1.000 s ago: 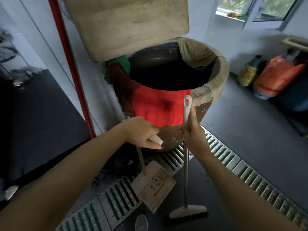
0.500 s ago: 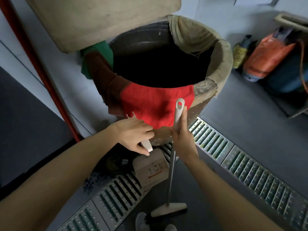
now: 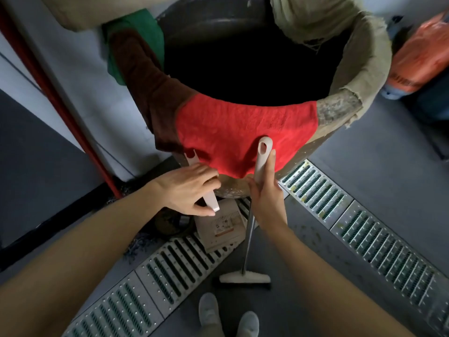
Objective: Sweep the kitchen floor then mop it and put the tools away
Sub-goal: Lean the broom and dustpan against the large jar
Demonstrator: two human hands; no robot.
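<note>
red cloth (image 3: 245, 135) hangs over the near rim of a big dark tub (image 3: 243, 52), with a brown cloth (image 3: 148, 93) and a green cloth (image 3: 141, 27) draped to its left and a beige cloth (image 3: 359, 54) over the right rim. the right hand (image 3: 266, 190) is wrapped around the white grip of a broom (image 3: 250, 229), fingers (image 3: 271, 164) clamped on it just below the hanging hole at the top. the broom stands nearly upright in front of the tub, its metal shaft running down to a pale head with dark bristles that rests on the grey floor (image 3: 364, 181). the left hand (image 3: 189, 190) holds the white handle of a dustpan (image 3: 222, 227), fingers closed on it, the handle's forked top sticking up past the knuckles against the red cloth. the dustpan's tray sits low beside the tub's base, partly over a metal drain grate (image 3: 155, 271) that crosses the floor diagonally. both tools are close together, the dustpan just left of the broom shaft. a red pole (image 3: 60, 103) leans along the white wall on the left. an orange bag (image 3: 420, 57) lies on the floor at the far right. two grey shoes (image 3: 226, 317) show at the bottom edge, just behind the broom head.
</note>
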